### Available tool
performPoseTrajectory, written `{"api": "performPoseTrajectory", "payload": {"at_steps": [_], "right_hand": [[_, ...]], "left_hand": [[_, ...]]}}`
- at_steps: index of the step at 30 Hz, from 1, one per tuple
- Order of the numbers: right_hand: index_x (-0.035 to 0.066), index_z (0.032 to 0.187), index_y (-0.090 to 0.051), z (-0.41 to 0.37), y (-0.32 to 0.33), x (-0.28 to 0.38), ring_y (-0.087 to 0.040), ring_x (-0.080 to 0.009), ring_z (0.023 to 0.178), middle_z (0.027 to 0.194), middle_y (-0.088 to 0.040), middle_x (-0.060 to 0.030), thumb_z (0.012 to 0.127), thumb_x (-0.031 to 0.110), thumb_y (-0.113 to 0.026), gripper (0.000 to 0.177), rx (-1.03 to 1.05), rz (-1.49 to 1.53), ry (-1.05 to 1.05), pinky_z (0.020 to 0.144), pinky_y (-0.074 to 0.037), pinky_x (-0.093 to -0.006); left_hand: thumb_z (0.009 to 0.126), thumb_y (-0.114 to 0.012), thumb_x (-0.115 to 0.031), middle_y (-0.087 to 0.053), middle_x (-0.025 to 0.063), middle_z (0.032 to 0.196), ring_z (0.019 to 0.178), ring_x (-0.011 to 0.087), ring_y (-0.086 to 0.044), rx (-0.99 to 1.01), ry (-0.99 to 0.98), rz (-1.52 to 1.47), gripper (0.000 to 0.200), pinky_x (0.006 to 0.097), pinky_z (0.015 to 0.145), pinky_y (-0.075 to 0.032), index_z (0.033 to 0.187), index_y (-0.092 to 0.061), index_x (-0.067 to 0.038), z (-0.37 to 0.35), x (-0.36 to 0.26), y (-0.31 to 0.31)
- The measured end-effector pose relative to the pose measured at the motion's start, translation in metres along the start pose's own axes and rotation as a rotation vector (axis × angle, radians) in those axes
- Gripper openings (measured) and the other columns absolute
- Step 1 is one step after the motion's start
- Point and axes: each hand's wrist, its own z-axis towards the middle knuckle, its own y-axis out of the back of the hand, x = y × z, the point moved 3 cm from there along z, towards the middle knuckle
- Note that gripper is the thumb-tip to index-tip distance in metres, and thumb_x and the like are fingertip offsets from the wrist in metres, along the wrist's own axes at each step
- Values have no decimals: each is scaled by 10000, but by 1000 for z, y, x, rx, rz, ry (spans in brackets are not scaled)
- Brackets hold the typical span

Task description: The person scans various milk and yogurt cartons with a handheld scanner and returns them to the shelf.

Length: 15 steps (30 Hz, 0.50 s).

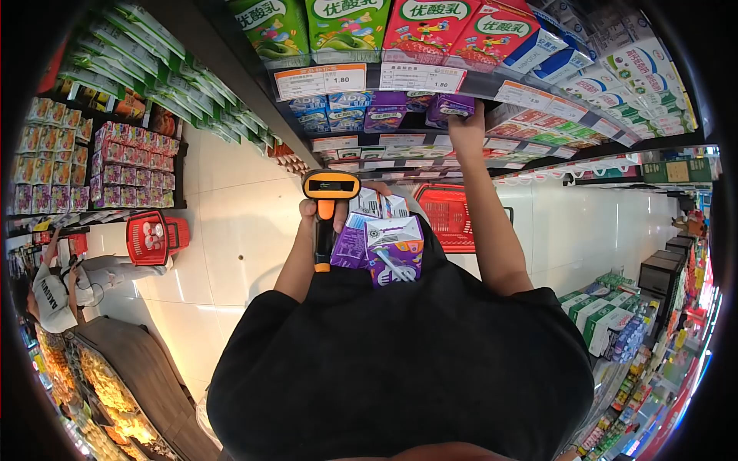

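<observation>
My left hand is closed around the handle of an orange and black barcode scanner, its small display facing up. Several purple drink cartons with straws are bunched against my chest just right of the scanner; fingertips show at their far edge, but how they are supported is partly hidden. My right arm stretches forward to the shelf. There my right hand grips a purple drink carton on the second tier, fingers partly hidden behind it. Similar purple cartons and blue cartons stand to its left.
Green cartons and red cartons fill the tier above, over price tags. A red basket sits below the shelf. Another red basket stands left, near a person. Stacked packs are at right.
</observation>
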Motion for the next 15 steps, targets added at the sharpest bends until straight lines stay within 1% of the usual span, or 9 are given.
{"api": "performPoseTrajectory", "payload": {"at_steps": [1,3,4,6,7,9,12,13,15], "right_hand": [[10,1055,-522,-6,0,12,-625,-327,890,949,-628,-203,708,20,-628,362,0,0,0,783,-484,-361],[3,1067,-492,-16,3,29,-627,-362,881,937,-635,-219,716,36,-647,385,-99,12,-59,781,-487,-373],[3,1067,-492,-13,4,28,-627,-362,881,937,-635,-219,716,36,-647,385,-93,13,-59,781,-487,-373],[18,1097,-479,-10,9,23,-631,-386,880,929,-646,-216,713,51,-665,428,-18,-50,-24,769,-492,-394],[18,1097,-479,-9,10,24,-631,-386,880,929,-646,-216,713,51,-665,428,-15,-50,-31,769,-492,-394],[40,1118,-499,-1,12,28,-629,-402,885,939,-653,-200,720,43,-644,423,-2,-158,32,756,-494,-412],[62,1129,-525,3,13,21,-627,-402,893,933,-658,-187,723,36,-629,419,-23,-161,43,748,-492,-430],[62,1129,-525,3,13,19,-627,-402,893,933,-658,-187,723,36,-629,419,-19,-159,43,748,-492,-430],[26,1167,-542,3,12,12,-630,-355,941,980,-657,-188,688,-1,-602,483,32,-144,-100,793,-483,-365]], "left_hand": [[696,-655,-463,-649,191,787,1214,414,-401,-5,1,0,481,489,1009,-365,729,-670,17,0,0,0],[695,-655,-463,-649,192,789,1213,413,-401,-15,0,1,481,488,1009,-366,729,-670,17,1,0,1],[695,-656,-463,-648,192,790,1213,413,-401,-23,-3,1,481,488,1009,-366,728,-669,17,0,-1,2],[695,-656,-463,-648,193,793,1213,412,-402,-42,-5,3,481,487,1009,-366,727,-669,17,-4,-1,2],[695,-656,-463,-648,194,794,1213,411,-402,-53,-1,1,481,487,1009,-367,727,-669,17,-7,-1,2],[694,-656,-464,-648,195,796,1213,410,-402,-62,6,0,482,486,1009,-367,726,-669,17,-7,0,3],[694,-656,-464,-648,196,800,1213,409,-403,-72,10,1,482,484,1009,-368,725,-668,17,-6,-2,3],[693,-657,-464,-648,197,801,1213,408,-403,-79,8,2,482,484,1009,-368,724,-668,17,-7,-2,3],[693,-657,-464,-648,198,803,1213,408,-404,-91,3,4,482,483,1009,-368,724,-668,17,-10,-4,4]]}}
